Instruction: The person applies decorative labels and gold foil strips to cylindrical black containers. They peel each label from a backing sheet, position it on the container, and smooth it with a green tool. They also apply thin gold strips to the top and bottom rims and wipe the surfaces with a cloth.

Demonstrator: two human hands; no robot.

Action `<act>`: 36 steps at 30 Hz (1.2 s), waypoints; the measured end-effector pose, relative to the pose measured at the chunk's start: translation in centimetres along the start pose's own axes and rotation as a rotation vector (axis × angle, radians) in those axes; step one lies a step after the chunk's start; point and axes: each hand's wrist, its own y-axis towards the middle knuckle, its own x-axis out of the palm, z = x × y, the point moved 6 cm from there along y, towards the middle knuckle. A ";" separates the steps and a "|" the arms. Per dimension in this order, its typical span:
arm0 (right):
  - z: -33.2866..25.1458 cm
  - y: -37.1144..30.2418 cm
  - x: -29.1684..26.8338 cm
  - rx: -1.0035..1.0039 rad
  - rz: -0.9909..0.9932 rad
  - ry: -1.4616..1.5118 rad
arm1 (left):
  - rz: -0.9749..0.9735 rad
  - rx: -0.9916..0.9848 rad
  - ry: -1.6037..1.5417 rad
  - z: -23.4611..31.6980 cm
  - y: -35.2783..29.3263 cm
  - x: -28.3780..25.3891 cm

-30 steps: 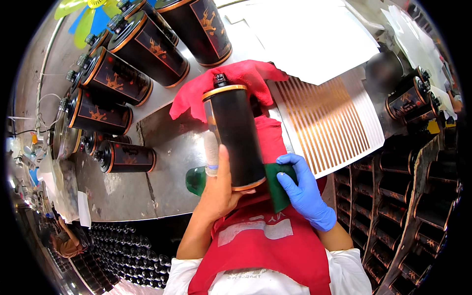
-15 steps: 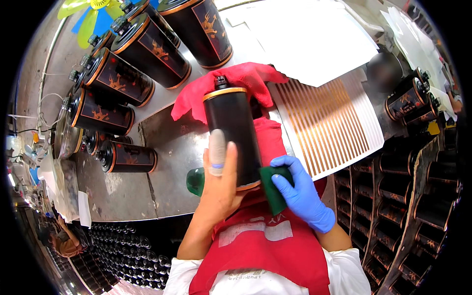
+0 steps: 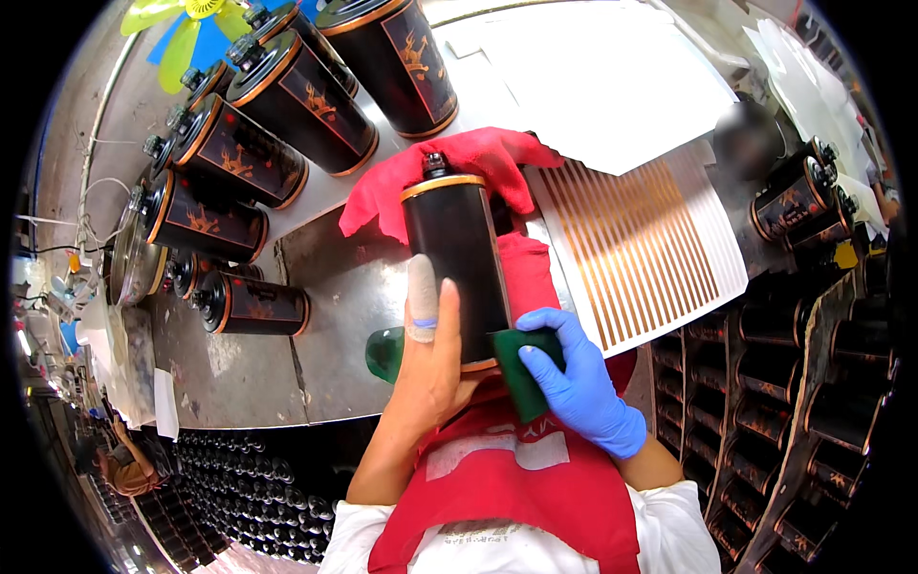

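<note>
Head view: the black bottle (image 3: 457,258) is grasped by left fingers (image 3: 448,320); right of them, the green scouring pad (image 3: 519,387), pinched by gloved right fingers (image 3: 541,366), is best laid flat.

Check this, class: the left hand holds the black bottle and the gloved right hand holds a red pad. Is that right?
The pad in the gloved right hand is green, not red, as the head view shows. The left hand does hold the black bottle.
</note>
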 end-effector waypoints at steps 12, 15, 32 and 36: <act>1.4 -0.5 -0.8 0.088 0.020 0.161 | 0.031 -0.067 -0.220 -2.7 -2.3 0.3; 4.5 -0.2 -3.0 0.156 0.132 0.040 | 0.143 0.072 -0.114 -1.6 -0.9 -0.6; -9.4 22.3 3.8 -0.027 -0.488 -0.866 | 0.340 0.109 -0.277 -3.3 -2.8 -1.5; -10.8 21.0 5.0 0.018 -0.530 -0.846 | 0.483 0.105 -0.256 -3.8 -3.7 -2.9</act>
